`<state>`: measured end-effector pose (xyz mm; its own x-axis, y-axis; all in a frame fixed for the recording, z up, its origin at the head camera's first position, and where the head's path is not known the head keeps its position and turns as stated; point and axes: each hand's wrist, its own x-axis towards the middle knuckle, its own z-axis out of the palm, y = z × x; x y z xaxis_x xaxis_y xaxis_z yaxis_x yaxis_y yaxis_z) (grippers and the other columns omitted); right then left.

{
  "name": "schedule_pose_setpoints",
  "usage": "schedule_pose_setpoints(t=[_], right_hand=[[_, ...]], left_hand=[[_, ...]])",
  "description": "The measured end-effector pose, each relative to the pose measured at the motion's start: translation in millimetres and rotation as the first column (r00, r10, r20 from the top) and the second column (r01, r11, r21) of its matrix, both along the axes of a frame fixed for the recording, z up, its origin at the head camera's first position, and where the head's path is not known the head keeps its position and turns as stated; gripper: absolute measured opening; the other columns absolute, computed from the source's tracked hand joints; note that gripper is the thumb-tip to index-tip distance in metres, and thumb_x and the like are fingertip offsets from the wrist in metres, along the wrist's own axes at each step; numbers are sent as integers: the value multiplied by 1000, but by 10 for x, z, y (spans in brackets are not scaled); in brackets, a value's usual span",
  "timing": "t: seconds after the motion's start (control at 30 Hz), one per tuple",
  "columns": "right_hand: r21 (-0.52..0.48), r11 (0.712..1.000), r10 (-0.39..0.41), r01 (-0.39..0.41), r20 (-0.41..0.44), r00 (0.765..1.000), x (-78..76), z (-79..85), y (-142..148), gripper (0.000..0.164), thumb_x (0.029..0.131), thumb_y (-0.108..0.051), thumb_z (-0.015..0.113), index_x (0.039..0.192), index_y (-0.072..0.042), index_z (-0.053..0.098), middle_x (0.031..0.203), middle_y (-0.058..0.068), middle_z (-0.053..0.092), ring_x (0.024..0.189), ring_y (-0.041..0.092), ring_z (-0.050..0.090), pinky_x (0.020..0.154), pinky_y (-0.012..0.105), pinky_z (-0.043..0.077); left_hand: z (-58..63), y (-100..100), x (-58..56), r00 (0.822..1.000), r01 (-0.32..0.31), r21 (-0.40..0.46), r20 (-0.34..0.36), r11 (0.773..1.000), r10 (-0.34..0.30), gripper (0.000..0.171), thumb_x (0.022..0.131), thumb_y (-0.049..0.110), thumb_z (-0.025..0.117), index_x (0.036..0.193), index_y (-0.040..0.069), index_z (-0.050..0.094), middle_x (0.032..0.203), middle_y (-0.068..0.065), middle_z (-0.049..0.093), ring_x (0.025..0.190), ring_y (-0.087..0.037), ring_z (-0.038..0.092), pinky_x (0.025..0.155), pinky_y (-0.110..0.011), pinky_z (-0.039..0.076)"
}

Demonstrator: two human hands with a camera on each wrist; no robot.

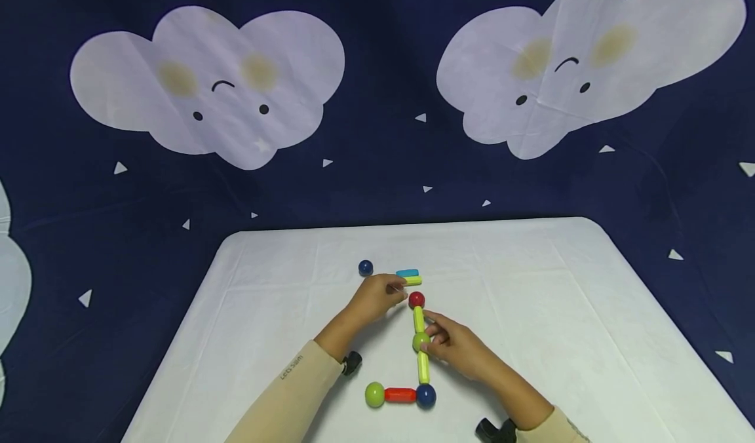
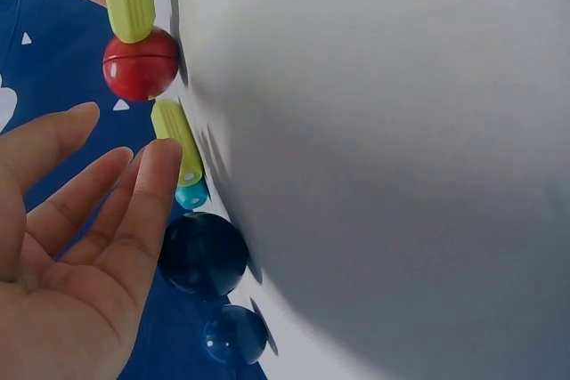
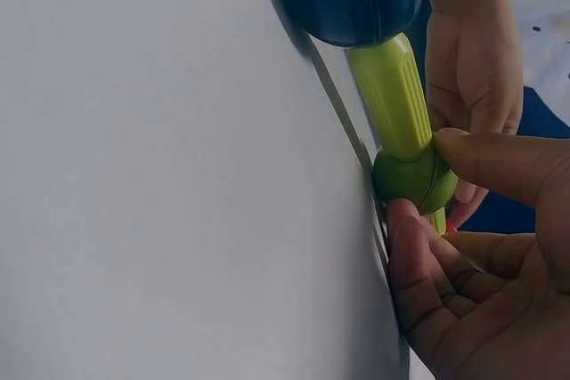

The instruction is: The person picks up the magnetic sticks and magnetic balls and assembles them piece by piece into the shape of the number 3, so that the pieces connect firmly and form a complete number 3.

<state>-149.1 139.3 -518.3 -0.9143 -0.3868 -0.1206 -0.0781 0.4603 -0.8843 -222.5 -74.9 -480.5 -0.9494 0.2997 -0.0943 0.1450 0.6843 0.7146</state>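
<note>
A joined chain of toy balls and rods lies on the table. A green ball (image 1: 374, 394), red rod (image 1: 400, 395) and blue ball (image 1: 426, 396) form its near side. From there a yellow-green rod (image 1: 423, 367), second green ball (image 3: 405, 175), another yellow-green rod (image 1: 419, 319) and red ball (image 1: 416, 299) lead away. My right hand (image 1: 463, 350) pinches that second green ball between thumb and fingers. Beside the red ball, my left hand (image 1: 379, 297) is held with loosely extended fingers, nothing in it, as the left wrist view shows.
Past my left hand lie a loose light blue rod (image 1: 407, 272) and a loose yellow-green rod (image 1: 413, 280). Two dark blue balls, a larger-looking one (image 2: 205, 255) and another (image 2: 234, 334), show in the left wrist view. A dark cloud-printed cloth (image 1: 377, 194) hangs behind the white table (image 1: 560, 299).
</note>
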Motion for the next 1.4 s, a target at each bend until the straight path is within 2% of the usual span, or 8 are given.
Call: schedule_pose_setpoints(t=[0.27, 0.4, 0.83, 1.17, 1.4], right_hand=[[5, 1000, -17, 17, -5, 1000, -26, 6, 51, 66, 91, -17, 73, 149, -1, 45, 111, 8, 66, 88, 10, 60, 70, 20, 52], [2, 1000, -24, 24, -1, 1000, -32, 10, 75, 67, 91, -17, 73, 149, -2, 45, 112, 9, 66, 89, 11, 60, 70, 20, 52], [-22, 1000, -21, 22, 23, 1000, -38, 6, 102, 67, 92, -17, 72, 150, -1, 44, 112, 11, 64, 88, 12, 59, 67, 20, 52], [-22, 999, -40, 41, 35, 999, -52, 2, 114, 67, 91, -18, 74, 150, -2, 44, 111, 10, 65, 87, 12, 58, 65, 20, 51], [-34, 999, -41, 43, 45, 998, -49, 7, 117, 68, 91, -19, 74, 150, -2, 44, 112, 10, 65, 88, 13, 58, 64, 20, 50]], left_hand=[[3, -13, -52, 999, -27, 23, 20, 999, 27, 30, 97, 20, 68, 125, 9, 70, 107, -5, 74, 100, -18, 69, 82, -31, 58], [0, -24, -90, 999, -32, 17, 1, 999, 32, 31, 95, 17, 70, 124, 6, 70, 105, -6, 75, 100, -19, 69, 84, -33, 58], [-60, -10, -209, 997, -71, -20, -22, 997, 70, 25, 92, 11, 72, 116, 6, 74, 102, -6, 71, 94, -15, 67, 83, -29, 57], [-120, 13, -283, 997, -48, -78, -72, 996, 43, 24, 90, 11, 74, 113, 4, 75, 101, -6, 72, 91, -14, 67, 82, -28, 57], [-121, 36, -324, 997, -51, -115, -66, 992, 44, 24, 89, 13, 76, 112, 6, 76, 103, -6, 72, 93, -16, 67, 86, -31, 56]])
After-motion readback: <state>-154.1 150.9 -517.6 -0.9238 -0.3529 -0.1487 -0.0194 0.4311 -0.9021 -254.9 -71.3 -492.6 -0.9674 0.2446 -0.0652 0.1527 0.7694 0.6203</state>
